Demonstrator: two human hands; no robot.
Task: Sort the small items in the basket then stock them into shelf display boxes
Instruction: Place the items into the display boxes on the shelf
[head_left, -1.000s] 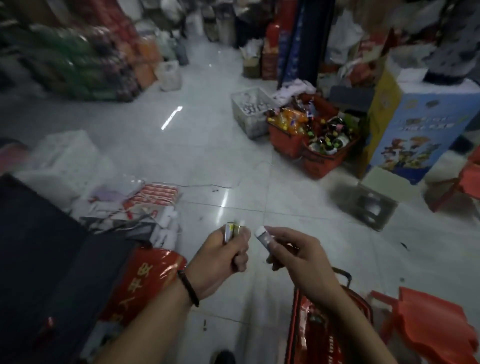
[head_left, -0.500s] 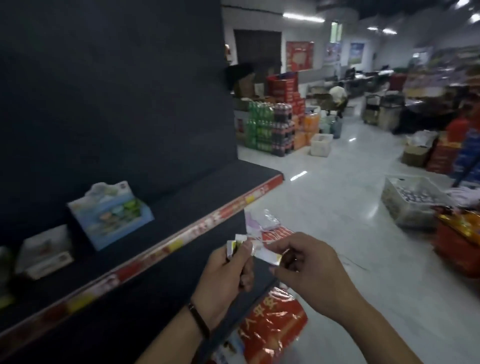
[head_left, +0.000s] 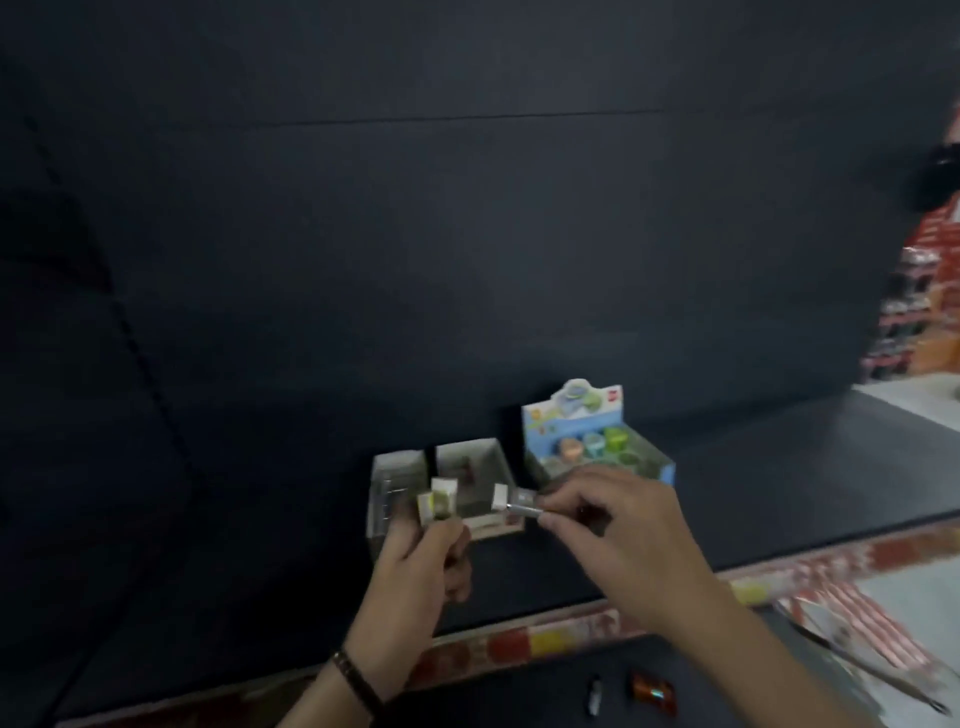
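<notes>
Packets (head_left: 439, 501) pinched upright in left hand (head_left: 415, 566), one more (head_left: 511, 501) nipped by right hand (head_left: 618, 535) fingertips. Light, stiff, small; best gripped at edges over boxes (head_left: 467, 457).

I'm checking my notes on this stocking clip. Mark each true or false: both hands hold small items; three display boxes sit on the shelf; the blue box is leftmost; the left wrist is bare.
1. Both hands hold small items: true. The left hand grips small packs; the right hand pinches one item.
2. Three display boxes sit on the shelf: true.
3. The blue display box is leftmost: false, it is rightmost.
4. The left wrist is bare: false, it wears a dark bracelet.
</notes>
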